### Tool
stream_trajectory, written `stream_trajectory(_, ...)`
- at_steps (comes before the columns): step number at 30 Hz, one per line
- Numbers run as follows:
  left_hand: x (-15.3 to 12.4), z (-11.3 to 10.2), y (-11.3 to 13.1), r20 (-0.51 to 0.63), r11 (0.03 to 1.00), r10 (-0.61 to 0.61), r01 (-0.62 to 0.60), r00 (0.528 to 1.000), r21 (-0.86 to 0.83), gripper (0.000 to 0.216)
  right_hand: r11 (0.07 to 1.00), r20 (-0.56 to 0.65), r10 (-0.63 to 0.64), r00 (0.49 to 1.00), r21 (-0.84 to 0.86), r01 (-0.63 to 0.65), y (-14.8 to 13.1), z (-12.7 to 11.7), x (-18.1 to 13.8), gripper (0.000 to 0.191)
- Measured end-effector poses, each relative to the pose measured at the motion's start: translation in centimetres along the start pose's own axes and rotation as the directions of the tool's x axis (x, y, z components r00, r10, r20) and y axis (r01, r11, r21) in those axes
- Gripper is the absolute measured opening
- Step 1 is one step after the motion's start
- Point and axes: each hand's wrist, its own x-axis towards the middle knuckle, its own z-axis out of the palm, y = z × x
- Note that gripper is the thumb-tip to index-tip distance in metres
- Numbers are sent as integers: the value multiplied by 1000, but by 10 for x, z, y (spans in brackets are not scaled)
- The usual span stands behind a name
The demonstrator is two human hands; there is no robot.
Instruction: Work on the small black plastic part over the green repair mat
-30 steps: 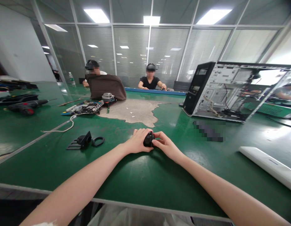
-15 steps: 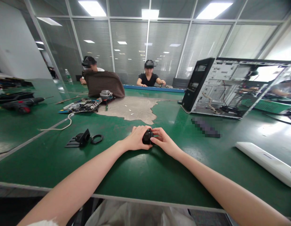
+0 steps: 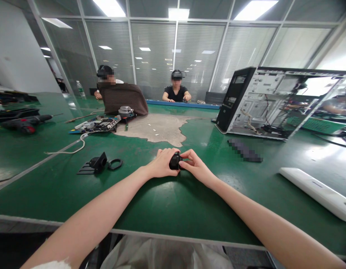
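A small black rounded part [image 3: 174, 161] is held between my two hands, just above the green table or resting on it; I cannot tell which. My left hand [image 3: 162, 163] wraps around it from the left, thumb below and fingers over the far side. From the right, the thumb and fingertips of my right hand [image 3: 195, 165] pinch its end. Fingers cover much of the part, so its exact kind is unclear. To the left lie a black plastic bracket [image 3: 99, 163] with a slotted base and a black ring [image 3: 115, 163].
An open computer case [image 3: 253, 104] stands at the right. Circuit boards [image 3: 97, 124], a white cable [image 3: 77, 150] and a power drill [image 3: 25, 123] lie left. A white elongated device [image 3: 315, 192] and a blurred dark object [image 3: 245, 150] lie right. Co-workers sit across the table.
Both hands stay around the black part. My right fingers have shifted slightly at its end. The view has tilted a little.
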Motion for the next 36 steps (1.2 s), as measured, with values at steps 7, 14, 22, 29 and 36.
stream_trajectory(7, 1, -1, 1, 20, 1000, -19, 19, 1000, -13, 55, 1000, 78, -17, 997, 14, 16, 2, -3, -2, 26)
stream_trajectory(14, 1, 2, -1, -3, 1000, -6, 6, 1000, 2, 56, 999, 44, -32, 999, -26, 33, -1, -2, -4, 17)
stream_trajectory(22, 1, 1, -2, 8, 1000, -5, 6, 1000, -7, 55, 999, 65, 2, 998, -35, 0, 2, -5, -1, 29)
stream_trajectory(29, 1, 1, -2, 20, 1000, -17, 18, 1000, -16, 57, 999, 74, -32, 997, -14, 34, 0, -4, -4, 19)
stream_trajectory(36, 1, 1, -1, 8, 1000, -7, 7, 1000, -5, 55, 998, 24, -33, 999, -56, 35, 2, -3, 2, 24)
